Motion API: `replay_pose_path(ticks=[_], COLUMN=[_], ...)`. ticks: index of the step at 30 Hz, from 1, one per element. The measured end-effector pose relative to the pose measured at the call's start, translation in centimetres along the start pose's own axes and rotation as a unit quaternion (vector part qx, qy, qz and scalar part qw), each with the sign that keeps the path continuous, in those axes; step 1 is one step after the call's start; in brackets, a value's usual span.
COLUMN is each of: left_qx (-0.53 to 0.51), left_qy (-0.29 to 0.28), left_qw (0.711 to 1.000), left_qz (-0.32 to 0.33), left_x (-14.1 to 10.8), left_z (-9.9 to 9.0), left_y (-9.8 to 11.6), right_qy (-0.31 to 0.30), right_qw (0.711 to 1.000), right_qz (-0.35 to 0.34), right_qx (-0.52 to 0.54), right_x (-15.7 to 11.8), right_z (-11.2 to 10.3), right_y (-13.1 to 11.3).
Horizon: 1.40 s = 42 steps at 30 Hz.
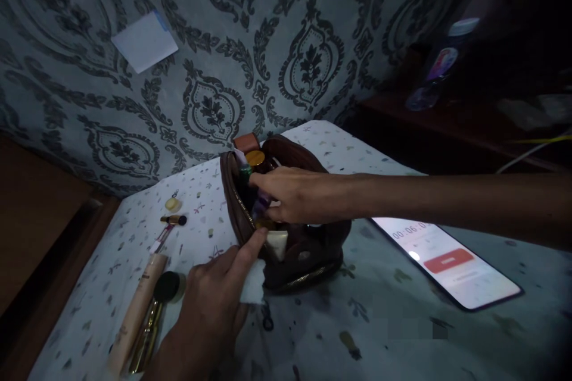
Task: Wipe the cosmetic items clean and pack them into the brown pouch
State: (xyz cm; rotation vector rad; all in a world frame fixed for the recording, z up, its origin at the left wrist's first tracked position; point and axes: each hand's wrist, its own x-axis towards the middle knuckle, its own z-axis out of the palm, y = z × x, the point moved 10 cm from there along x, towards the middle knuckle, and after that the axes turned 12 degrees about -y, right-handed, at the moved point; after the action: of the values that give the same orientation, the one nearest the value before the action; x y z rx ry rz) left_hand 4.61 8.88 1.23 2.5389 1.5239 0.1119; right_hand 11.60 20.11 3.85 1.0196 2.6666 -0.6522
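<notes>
A dark brown zip bag (239,208) lies open on the patterned white cloth, packed with small items. My right hand (297,193) reaches into it from the right, fingers curled at a green-capped item (245,172) and a purple one (261,202); what it grips, if anything, is hidden. An amber-lidded jar (255,159) stands behind those fingers. My left hand (218,292) is at the bag's near left edge, its index finger stretched to the rim beside a cream-coloured item (277,244). White tissue (254,283) shows beside that hand, and its other fingers are partly hidden.
On the left lie a beige tube (138,315), a gold brush (149,327), a small dark-and-gold item (173,220) and a yellow round piece (172,204). A lit phone (451,268) rests at right. Behind it, a bottle (440,68) stands on a dark red surface (465,131).
</notes>
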Motion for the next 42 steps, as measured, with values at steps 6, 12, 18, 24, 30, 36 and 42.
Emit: replay_pose_path(ticks=[6, 12, 18, 24, 30, 36, 42], left_qx=[-0.007, -0.008, -0.01, 0.061, 0.094, 0.065, -0.019], left_qy=[0.004, 0.005, 0.002, -0.017, -0.028, -0.022, 0.005], left_qw=[1.0, 1.0, 1.0, 0.997, 0.994, 0.996, 1.0], left_qz=[-0.003, 0.002, -0.001, -0.047, -0.057, -0.055, -0.014], left_x=[0.1, 0.0, 0.0, 0.2, 0.2, 0.2, -0.6], left_z=[0.2, 0.3, 0.4, 0.1, -0.1, -0.1, -0.4], left_y=[0.0, 0.1, 0.0, 0.2, 0.7, 0.8, 1.2], right_qy=[0.036, 0.082, 0.114, 0.066, 0.034, 0.033, 0.078], right_qw=[0.996, 0.991, 0.986, 0.994, 0.996, 0.997, 0.995], right_qz=[0.026, 0.002, -0.08, -0.081, -0.064, -0.035, -0.041], right_qx=[0.082, 0.109, 0.094, 0.034, 0.047, 0.066, 0.052], right_x=[-0.2, 0.3, 0.3, 0.2, 0.1, 0.4, -0.7], right_z=[-0.8, -1.1, -0.9, -0.5, -0.8, -0.5, -1.1], right_y=[1.3, 1.2, -0.7, -1.2, -0.5, 0.6, -0.1])
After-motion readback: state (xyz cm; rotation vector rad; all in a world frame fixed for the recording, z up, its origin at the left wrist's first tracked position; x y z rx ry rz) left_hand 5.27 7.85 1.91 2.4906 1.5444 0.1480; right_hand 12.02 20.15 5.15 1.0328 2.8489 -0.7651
